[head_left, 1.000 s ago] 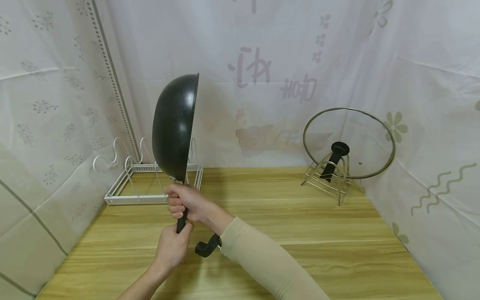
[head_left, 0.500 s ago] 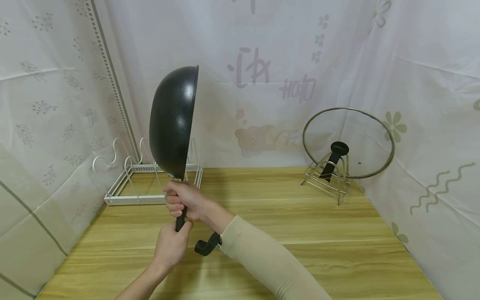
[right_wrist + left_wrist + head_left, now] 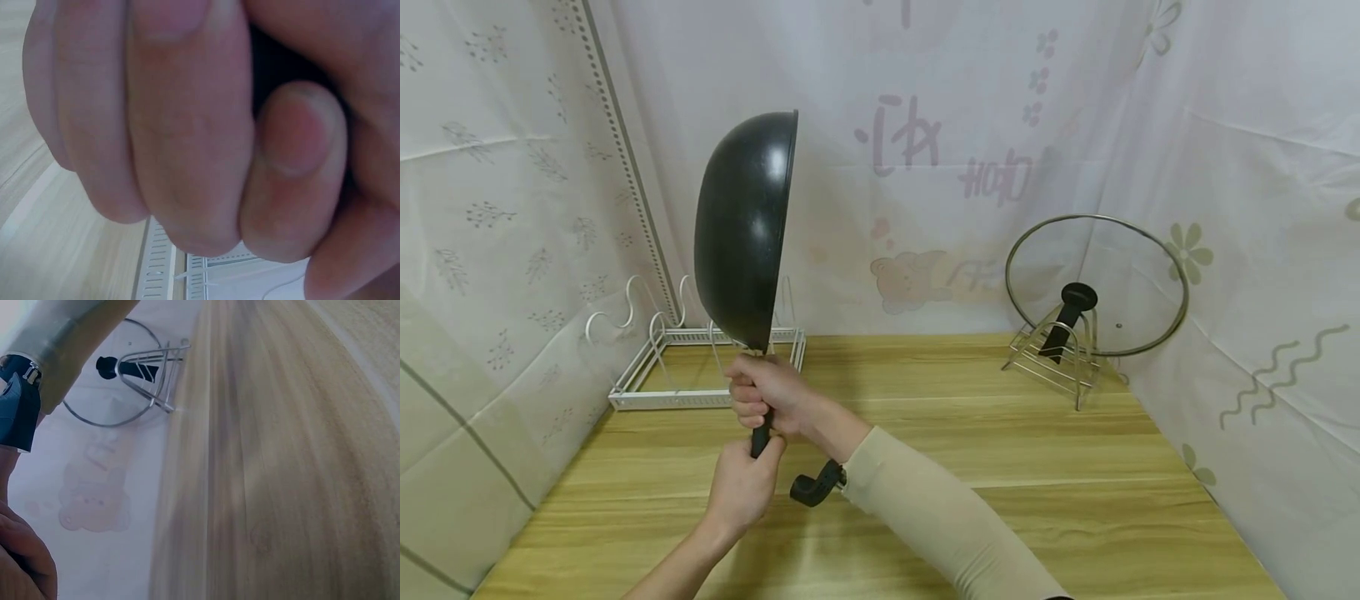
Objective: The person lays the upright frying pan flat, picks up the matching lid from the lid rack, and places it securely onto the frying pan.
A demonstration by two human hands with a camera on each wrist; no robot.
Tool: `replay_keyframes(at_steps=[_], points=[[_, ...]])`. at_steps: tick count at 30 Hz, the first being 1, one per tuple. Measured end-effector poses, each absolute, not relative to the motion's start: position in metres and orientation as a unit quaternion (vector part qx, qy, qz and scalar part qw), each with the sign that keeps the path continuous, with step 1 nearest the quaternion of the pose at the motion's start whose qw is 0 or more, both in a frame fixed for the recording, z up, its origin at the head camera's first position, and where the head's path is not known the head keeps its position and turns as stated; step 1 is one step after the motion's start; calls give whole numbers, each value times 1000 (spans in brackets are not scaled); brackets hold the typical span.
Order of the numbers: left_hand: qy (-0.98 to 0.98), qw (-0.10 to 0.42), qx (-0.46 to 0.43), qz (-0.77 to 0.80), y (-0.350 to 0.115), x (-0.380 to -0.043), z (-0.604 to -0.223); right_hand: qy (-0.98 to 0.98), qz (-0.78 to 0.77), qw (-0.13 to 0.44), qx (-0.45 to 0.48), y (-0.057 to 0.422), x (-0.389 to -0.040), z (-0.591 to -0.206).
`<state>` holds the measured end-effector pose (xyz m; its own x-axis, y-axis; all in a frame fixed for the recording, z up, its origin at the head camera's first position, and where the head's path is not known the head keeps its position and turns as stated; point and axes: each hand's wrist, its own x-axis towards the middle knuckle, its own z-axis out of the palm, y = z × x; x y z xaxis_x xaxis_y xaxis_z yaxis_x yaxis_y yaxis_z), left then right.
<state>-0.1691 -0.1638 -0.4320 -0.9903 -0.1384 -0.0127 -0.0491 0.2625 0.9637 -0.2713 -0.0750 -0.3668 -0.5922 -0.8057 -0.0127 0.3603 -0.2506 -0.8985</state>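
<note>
Wok of glossy black metal (image 3: 741, 233), held upright above the yellowish wooden tabletop (image 3: 1075, 475).
Its straight black handle (image 3: 762, 437) is gripped by the right hand (image 3: 772, 392) above the left hand (image 3: 745, 482); a raised hold seems the step, with steady two-handed control called for next.

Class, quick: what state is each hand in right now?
Left hand: closed, holding the wok handle, lower down.
Right hand: closed, holding the wok handle, higher up.

The wok (image 3: 741, 233) is before the rack (image 3: 673, 401), left of the lid (image 3: 1081, 296).
</note>
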Motion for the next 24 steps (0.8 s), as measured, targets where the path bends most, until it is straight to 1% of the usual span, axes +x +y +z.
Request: replay_keyframes(at_steps=[16,24], points=[[-807,48,53,-586,-159,-172,-427,485,-760,368,-225,-69,-271,-362],[-799,36,43,-599,-156,-172,-427,485,-763,364,-223,-63,-270,-362]])
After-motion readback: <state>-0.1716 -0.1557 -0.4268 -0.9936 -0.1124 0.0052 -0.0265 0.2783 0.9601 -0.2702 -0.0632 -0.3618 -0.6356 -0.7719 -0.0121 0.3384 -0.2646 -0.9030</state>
